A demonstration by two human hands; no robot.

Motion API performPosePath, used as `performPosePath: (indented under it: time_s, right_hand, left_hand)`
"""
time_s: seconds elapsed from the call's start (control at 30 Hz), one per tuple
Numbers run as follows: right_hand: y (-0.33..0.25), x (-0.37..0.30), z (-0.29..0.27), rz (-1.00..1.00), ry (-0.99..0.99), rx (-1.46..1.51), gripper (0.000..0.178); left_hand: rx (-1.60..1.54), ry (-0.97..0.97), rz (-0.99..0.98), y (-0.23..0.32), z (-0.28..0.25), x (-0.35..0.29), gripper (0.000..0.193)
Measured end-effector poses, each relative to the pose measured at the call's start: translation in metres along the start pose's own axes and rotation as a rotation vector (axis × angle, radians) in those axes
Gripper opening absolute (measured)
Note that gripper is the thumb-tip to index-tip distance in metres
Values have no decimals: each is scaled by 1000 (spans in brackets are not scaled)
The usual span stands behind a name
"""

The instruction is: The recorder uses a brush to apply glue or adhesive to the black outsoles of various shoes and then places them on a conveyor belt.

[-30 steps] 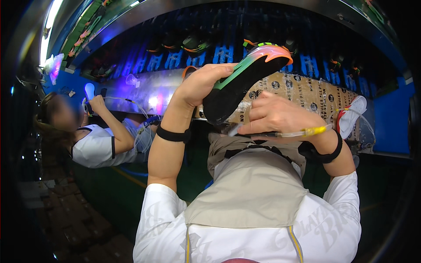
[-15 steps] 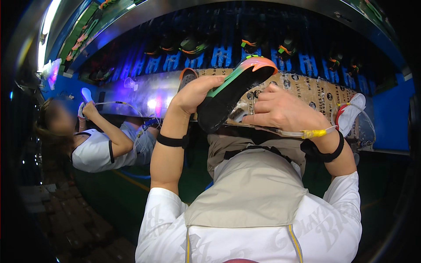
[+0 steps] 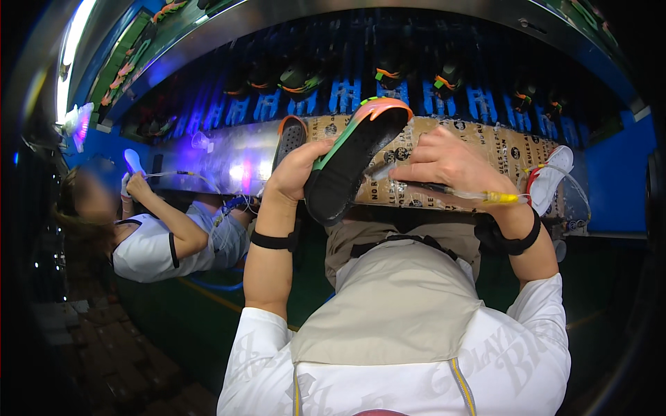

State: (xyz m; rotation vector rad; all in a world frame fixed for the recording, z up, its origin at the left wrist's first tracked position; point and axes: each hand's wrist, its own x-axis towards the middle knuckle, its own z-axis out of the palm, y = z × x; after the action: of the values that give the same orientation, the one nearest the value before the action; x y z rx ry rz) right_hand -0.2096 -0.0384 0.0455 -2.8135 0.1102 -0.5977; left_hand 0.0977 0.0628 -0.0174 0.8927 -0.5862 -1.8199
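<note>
Fingers: left hand (image 3: 298, 170) grips the side of the black-lined sole (image 3: 352, 158), right hand (image 3: 449, 163) pinches a brush (image 3: 429, 186)
Black-lined sole: tilted across the bench's near edge (image 3: 406, 206), brush tip close by, contact unclear
Room: open cardboard (image 3: 517, 154) between right hand and white sole (image 3: 553, 179)
Clear cup (image 3: 201, 141): contents indistinct

The shoe sole (image 3: 357, 152) is up on a slant, black dotted face on show, one rounded end near and left, the other far and right! Orange wraps that far end, green runs down the left side. And just to its right, the slim tool (image 3: 433, 187): pale tip aimed left at the sole's edge, contact too hard to call, dark handle stretching right towards yellow wrapping.
</note>
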Motion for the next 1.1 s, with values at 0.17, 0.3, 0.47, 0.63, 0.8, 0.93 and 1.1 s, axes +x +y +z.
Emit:
performPosePath:
  time_s: [0.17,0.3,0.47,0.63,0.8,0.93,1.1]
  right_hand:
    - [-3,0,12,486,395,643,26]
    - [3,6,43,624,580,405,26]
    - [-39,-1,65,236,191,241,30]
    - [-26,4,45,298,288,535,28]
    - [-5,20,59,341,410,106,33]
    - [-27,9,70,154,133,109,37]
    - [-28,5,42,248,-45,769,27]
  left_hand:
    - [-199,-88,0,-23,3,1,53]
    - [-248,-28,89,-54,20,13,61]
    - [-509,-51,128,-73,-10,21,63]
    - [-521,-101,108,-75,1,17,64]
    - [-491,-146,112,-84,30,11,64]
    - [-509,-16,194,-85,11,15,64]
    - [-461,-60,169,-86,11,14,62]
